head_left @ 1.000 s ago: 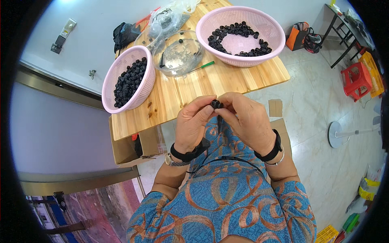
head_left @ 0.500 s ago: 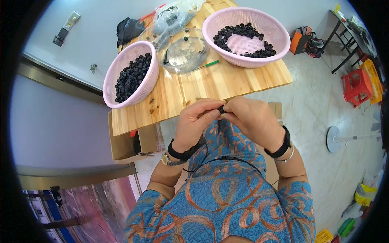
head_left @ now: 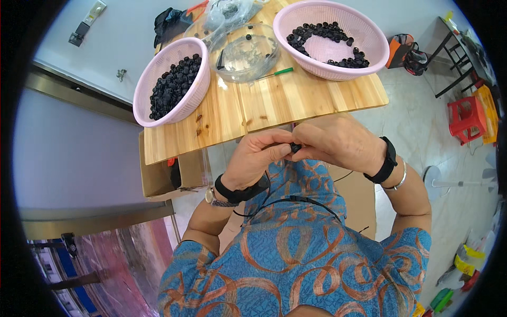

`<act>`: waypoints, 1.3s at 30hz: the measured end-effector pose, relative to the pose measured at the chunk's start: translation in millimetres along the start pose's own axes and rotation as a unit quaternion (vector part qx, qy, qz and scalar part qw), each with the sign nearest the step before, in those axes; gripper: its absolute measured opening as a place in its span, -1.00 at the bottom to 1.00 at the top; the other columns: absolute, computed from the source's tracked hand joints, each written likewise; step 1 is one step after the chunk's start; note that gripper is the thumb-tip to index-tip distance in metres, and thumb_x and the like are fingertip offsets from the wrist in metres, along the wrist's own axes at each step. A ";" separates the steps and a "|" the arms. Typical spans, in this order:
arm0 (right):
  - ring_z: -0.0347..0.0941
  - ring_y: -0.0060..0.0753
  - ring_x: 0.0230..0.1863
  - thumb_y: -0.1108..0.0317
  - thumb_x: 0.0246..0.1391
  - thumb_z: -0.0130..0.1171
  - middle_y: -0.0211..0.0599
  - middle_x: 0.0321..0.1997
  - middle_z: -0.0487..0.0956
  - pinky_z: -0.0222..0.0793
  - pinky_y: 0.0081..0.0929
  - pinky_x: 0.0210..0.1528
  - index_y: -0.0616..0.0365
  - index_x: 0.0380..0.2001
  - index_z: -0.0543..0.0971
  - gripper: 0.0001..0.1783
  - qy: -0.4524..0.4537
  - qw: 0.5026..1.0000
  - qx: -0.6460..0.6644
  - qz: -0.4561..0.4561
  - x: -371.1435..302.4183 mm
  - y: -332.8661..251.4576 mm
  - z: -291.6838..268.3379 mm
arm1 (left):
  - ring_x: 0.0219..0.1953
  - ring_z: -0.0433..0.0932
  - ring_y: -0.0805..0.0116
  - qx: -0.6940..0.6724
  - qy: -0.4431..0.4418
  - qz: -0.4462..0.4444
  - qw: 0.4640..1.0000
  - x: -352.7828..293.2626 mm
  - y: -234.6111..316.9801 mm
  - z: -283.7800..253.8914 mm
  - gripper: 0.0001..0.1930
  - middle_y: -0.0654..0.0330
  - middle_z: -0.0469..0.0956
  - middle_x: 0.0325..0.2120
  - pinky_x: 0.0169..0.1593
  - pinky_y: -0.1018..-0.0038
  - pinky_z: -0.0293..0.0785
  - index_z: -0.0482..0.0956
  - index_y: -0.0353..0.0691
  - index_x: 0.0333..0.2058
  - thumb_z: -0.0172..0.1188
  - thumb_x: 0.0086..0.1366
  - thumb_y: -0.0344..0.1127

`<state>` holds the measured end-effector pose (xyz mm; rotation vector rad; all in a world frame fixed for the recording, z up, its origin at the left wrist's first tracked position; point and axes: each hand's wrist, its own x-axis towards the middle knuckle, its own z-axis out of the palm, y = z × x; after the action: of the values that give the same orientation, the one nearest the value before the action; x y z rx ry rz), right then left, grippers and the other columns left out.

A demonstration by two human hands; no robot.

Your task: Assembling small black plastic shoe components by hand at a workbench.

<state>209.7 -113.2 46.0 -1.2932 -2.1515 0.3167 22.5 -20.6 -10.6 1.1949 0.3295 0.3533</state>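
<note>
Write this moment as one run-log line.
left hand: holding small black rounded piece; right hand: holding same piece; beyond: pale wooden table, pink round plastic basket at left

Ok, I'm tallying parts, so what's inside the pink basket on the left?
The left pink basket holds heaped small black cap-like parts. Only the upper ones show; they cover the lower layers and basket bottom, so anything underneath can't be seen.

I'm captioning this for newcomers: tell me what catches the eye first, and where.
A pink basket heaped with small black pieces stands at the left of the wooden table, a wider pink basket of them at its right. In front of the table, the left hand and right hand pinch a black piece, above blue swirl-patterned clothes.
</note>
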 end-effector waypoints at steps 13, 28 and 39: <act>0.46 -0.18 -0.45 0.34 -0.12 0.13 -0.26 -0.50 0.45 0.35 -0.33 -0.50 0.18 -0.22 0.39 -0.66 -0.068 0.996 -0.058 -0.028 5.1 -2.9 -1.7 | -0.17 0.47 0.39 -0.156 -0.023 -0.048 0.986 3.2 -10.4 -3.2 -0.80 0.14 0.46 -0.22 -0.05 0.47 0.45 0.40 -0.39 -0.17 0.04 0.22 -0.48; 0.39 -0.22 -0.45 0.32 -0.13 0.14 -0.26 -0.53 0.40 0.34 -0.37 -0.44 0.18 -0.47 0.36 -0.79 -0.034 0.997 -0.069 -0.017 7.1 17.2 22.7 | -0.20 0.49 0.42 -0.259 0.076 -0.036 0.962 0.0 -28.6 10.4 -0.82 0.15 0.49 -0.24 -0.06 0.46 0.43 0.42 -0.32 -0.20 -0.04 0.29 -0.36; 0.38 -0.27 -0.53 0.28 -0.20 0.27 -0.31 -0.57 0.40 0.30 -0.44 -0.51 0.12 -0.32 0.45 -0.67 -0.005 0.994 0.100 0.050 21.7 12.3 23.1 | -0.24 0.49 0.42 -0.294 0.052 -0.012 0.954 -3.5 -12.9 -5.1 -0.83 0.17 0.48 -0.26 -0.09 0.48 0.43 0.42 -0.29 -0.20 0.02 0.26 -0.38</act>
<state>197.2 -86.1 29.8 -1.2868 -2.0090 0.5660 18.3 -22.1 -24.2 0.5884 0.3013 0.4563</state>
